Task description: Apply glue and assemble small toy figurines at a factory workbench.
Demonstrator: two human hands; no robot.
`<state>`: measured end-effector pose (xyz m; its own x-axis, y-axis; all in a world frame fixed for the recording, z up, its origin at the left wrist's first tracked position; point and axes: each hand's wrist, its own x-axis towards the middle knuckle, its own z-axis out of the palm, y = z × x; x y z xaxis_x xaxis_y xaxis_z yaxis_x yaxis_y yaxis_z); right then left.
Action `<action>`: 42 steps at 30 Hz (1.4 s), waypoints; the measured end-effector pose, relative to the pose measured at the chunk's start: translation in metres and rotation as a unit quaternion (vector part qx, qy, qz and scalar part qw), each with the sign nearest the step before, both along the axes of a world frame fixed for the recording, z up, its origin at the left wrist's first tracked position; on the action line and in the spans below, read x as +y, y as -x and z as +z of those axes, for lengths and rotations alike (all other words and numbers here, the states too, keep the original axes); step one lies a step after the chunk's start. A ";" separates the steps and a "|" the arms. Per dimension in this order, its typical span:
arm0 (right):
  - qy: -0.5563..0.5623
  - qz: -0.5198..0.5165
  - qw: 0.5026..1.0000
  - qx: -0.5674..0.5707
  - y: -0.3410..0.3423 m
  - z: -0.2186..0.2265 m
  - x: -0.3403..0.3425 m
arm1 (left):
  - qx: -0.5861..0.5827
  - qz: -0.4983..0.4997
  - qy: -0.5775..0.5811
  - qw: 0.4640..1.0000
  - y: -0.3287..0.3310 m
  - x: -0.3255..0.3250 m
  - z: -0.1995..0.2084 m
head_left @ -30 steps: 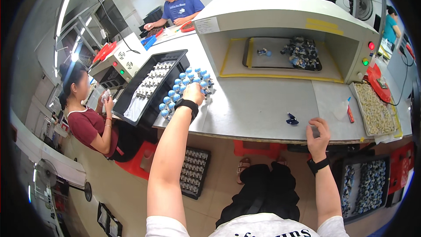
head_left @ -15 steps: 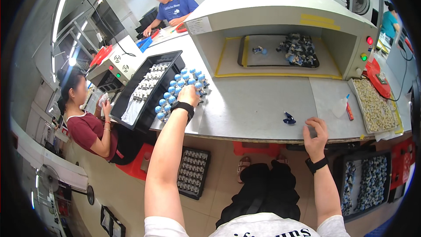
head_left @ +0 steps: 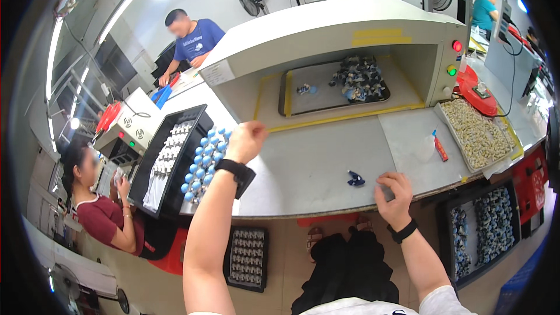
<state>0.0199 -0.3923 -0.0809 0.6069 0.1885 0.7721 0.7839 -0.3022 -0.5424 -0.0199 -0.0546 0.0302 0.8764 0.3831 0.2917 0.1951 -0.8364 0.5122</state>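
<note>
There's a big gray counter (head_left: 315, 178) with a cluster of blue-ball-topped pieces (head_left: 204, 163) toward its left end, left hand (head_left: 246, 142) just beside them, fingers (head_left: 258, 130) curled (can't tell if they're gripping anything), and right hand (head_left: 395, 198), fingers loosely apart, near a small dark-blue piece (head_left: 355, 179) on the counter.
</note>
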 end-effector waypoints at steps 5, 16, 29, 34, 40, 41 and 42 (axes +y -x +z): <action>0.012 0.012 1.000 -0.003 -0.001 0.002 0.000 | 0.070 -0.058 -0.063 0.994 -0.095 -0.012 -0.011; 0.034 0.039 0.998 0.031 -0.009 0.000 -0.001 | 0.224 -0.029 -0.286 0.931 -0.259 0.003 -0.063; -0.036 0.060 0.992 0.101 0.012 0.015 0.002 | 0.011 -0.215 0.481 0.850 -0.036 -0.110 0.009; -0.145 0.227 0.939 0.212 0.078 0.050 0.029 | 0.012 -0.173 0.569 0.804 0.063 -0.148 -0.018; -0.259 0.328 0.772 0.479 0.114 0.037 0.011 | -0.010 -0.144 0.756 0.639 0.128 -0.161 -0.040; -0.276 0.334 0.746 0.506 0.120 0.035 0.009 | -0.025 -0.149 0.756 0.637 0.135 -0.164 -0.049; -0.292 0.340 0.719 0.531 0.125 0.035 0.008 | -0.041 -0.155 0.755 0.636 0.141 -0.167 -0.057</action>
